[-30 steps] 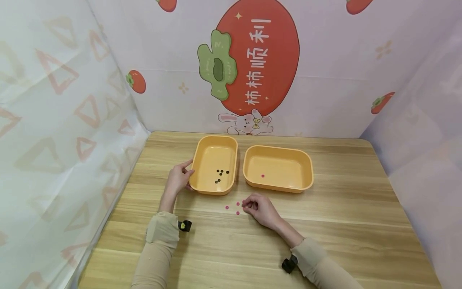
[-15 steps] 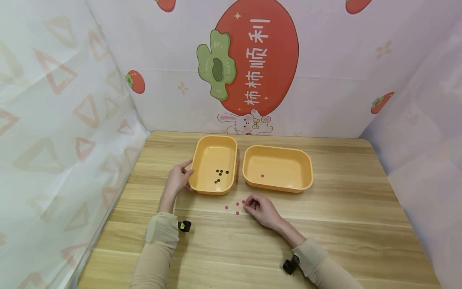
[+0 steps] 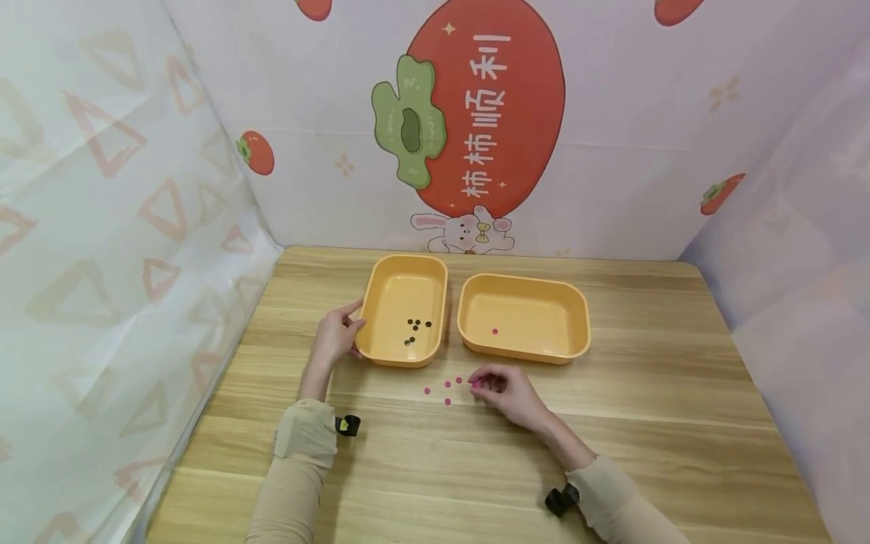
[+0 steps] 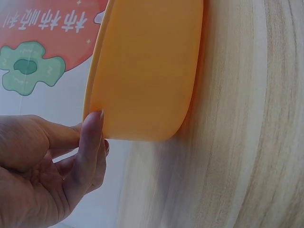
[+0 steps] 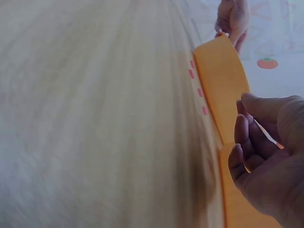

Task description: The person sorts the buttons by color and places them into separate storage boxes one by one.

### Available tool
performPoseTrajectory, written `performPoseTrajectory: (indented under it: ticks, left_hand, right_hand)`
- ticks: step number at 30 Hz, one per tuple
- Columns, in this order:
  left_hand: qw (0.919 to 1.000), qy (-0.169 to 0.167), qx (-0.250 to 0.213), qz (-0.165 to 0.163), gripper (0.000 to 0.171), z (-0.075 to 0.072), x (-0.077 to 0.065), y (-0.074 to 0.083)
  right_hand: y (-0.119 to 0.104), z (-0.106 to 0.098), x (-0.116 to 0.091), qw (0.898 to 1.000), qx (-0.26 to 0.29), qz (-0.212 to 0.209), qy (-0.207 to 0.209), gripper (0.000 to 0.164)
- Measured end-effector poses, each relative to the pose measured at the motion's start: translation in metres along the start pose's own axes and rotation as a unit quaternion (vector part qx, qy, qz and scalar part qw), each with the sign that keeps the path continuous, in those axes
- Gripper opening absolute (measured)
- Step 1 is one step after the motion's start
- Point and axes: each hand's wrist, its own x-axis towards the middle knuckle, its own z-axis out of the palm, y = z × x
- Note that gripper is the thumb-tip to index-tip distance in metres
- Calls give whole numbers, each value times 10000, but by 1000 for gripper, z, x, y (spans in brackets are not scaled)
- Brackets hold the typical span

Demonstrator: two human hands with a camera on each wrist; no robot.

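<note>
My left hand (image 3: 334,335) grips the left side of a yellow-orange tray (image 3: 440,306), thumb at its rim. Several small dark discs (image 3: 416,328) lie inside that tray. In the left wrist view the tray's outer wall (image 4: 147,71) fills the middle, beside the hand (image 4: 42,166). My right hand (image 3: 513,394) pinches a small pink disc (image 3: 475,384) between thumb and fingertips, just above the table. Left of it, several pink discs (image 3: 448,384) lie on the wood. In the right wrist view the fingers of my right hand (image 5: 270,147) hide the held disc.
A second yellow-orange tray (image 3: 581,321) lies lengthwise to the right of the first, with one pink disc (image 3: 495,331) inside. Both stand on the wooden table (image 3: 652,378). Behind them rises a printed backdrop (image 3: 612,189), with patterned cloth (image 3: 102,264) along the left.
My right hand has shifted slightly right, away from the loose pink discs, with a pink disc now showing at its fingertips. The left hand and both trays stay where they were.
</note>
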Motion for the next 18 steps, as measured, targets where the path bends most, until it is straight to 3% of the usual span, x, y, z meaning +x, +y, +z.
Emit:
performPoseTrajectory:
  ticks: [12,18]
  left_hand:
    - [10000,8,8,-38,52,0,0,1]
    - [10000,14,22,-32,52,0,0,1]
  right_hand:
    - [-22,-46,-8,9977,-170,-442,484,11]
    - [-23,-76,0,9920,-362,-552,1080,10]
